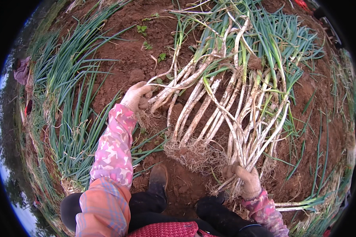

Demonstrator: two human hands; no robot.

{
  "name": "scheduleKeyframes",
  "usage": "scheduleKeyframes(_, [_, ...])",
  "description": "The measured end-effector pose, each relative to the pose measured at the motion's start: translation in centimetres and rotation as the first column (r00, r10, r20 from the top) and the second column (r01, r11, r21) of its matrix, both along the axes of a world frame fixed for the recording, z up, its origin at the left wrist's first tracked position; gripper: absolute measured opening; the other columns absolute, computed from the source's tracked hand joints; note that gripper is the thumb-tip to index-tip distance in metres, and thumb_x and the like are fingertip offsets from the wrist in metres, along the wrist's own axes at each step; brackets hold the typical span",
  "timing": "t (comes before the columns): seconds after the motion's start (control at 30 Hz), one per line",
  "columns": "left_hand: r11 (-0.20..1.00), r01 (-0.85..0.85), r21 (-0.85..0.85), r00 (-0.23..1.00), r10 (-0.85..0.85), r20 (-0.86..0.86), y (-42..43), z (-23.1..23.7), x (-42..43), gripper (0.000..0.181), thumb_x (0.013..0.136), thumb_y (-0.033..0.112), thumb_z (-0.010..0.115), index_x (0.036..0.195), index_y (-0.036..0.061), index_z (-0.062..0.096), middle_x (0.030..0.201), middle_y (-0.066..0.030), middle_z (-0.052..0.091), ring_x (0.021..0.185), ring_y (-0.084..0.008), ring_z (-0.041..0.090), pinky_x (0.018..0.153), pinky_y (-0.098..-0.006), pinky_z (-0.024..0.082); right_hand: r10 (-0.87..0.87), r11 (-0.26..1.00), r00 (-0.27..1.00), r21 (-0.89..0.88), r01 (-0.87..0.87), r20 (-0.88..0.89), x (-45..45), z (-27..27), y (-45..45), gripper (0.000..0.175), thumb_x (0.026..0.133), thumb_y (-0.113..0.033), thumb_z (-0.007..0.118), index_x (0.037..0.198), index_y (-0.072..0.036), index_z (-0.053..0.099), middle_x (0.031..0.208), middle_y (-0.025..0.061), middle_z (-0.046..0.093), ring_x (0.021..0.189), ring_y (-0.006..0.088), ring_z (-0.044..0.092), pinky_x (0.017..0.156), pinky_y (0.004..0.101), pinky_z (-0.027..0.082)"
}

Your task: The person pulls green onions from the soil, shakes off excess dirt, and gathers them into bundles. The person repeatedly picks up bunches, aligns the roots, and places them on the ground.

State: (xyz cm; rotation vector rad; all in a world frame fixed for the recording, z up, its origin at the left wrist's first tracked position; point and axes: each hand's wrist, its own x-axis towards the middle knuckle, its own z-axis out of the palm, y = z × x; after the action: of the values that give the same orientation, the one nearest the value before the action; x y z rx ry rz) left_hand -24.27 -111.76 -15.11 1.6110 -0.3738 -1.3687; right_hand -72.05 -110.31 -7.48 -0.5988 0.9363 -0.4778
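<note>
My left hand (pixel 138 96), in a pale glove, reaches to the root ends of several white-stemmed green onions (pixel 182 80) at the left side of a large pile. Its fingers are curled at those stems, and roots hang below it. My right hand (pixel 244 180), gloved too, grips a bunch of green onions (pixel 240 145) low down near the roots, with the long stems fanning upward over the pile. Between my hands more green onions (pixel 198 115) lie on the soil, their matted roots (pixel 195 154) towards me and their green leaves (pixel 264 38) away from me.
A row of green onions (pixel 74 118) stands along the left. Small weeds (pixel 141 29) grow in the reddish soil (pixel 118 53). My boots (pixel 158 180) are just below the pile. A few onions (pixel 299 205) lie at the lower right. Someone's purple garment (pixel 22 71) shows at the far left.
</note>
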Motion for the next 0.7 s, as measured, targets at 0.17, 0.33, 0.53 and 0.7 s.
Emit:
scheduleKeyframes(0.17, [0.598,0.582,0.551,0.579,-0.78,0.235,-1.4,3.2,2.4,0.026,0.101,0.02,0.061,0.12,0.0018,0.063,0.072,0.0036,0.053,0.048,-0.0024,0.035,0.044,-0.0224,0.029,0.005,0.999,0.995,-0.033,-0.008,-0.097,-0.1,-0.4,0.1,0.034,0.088,-0.033,0.075,0.088,-0.001,0.064,0.079,0.0127,0.066,0.083,0.0315,0.065,0.082,0.0478,0.051])
scheduleKeyframes(0.33, [0.983,-0.18,-0.034,0.932,0.159,-0.324,-1.7,5.6,5.3,0.02,0.103,0.02,0.058,0.109,0.001,0.061,0.07,0.003,0.053,0.042,-0.0035,0.035,0.039,-0.0232,0.025,0.011,1.0,0.996,-0.005,-0.011,-0.084,0.0,-0.6,0.0,0.031,0.087,-0.03,0.074,0.091,0.0,0.065,0.078,0.013,0.066,0.083,0.0319,0.065,0.081,0.0483,0.051])
scheduleKeyframes(0.53, [0.99,0.072,0.123,0.973,-0.096,0.209,0.1,-1.2,2.1,0.033,0.097,0.03,0.068,0.115,0.0024,0.065,0.078,-0.0036,0.065,0.054,-0.0108,0.053,0.049,-0.0264,0.039,0.021,0.999,1.0,0.037,-0.021,0.01,0.5,-1.2,-0.7,0.031,0.09,-0.023,0.075,0.105,0.003,0.067,0.091,0.0157,0.072,0.086,0.0266,0.068,0.08,0.0396,0.054])
scheduleKeyframes(0.7, [0.813,0.236,0.532,0.168,-0.573,0.802,1.5,-6.1,-3.7,0.041,0.093,0.029,0.061,0.13,0.0111,0.061,0.129,-0.0176,0.064,0.103,-0.0382,0.069,0.089,-0.0489,0.056,0.018,0.999,0.997,0.048,-0.014,-0.077,0.5,-1.6,-0.4,0.034,0.086,-0.03,0.077,0.092,0.001,0.067,0.078,0.0127,0.067,0.085,0.0297,0.066,0.083,0.0463,0.052])
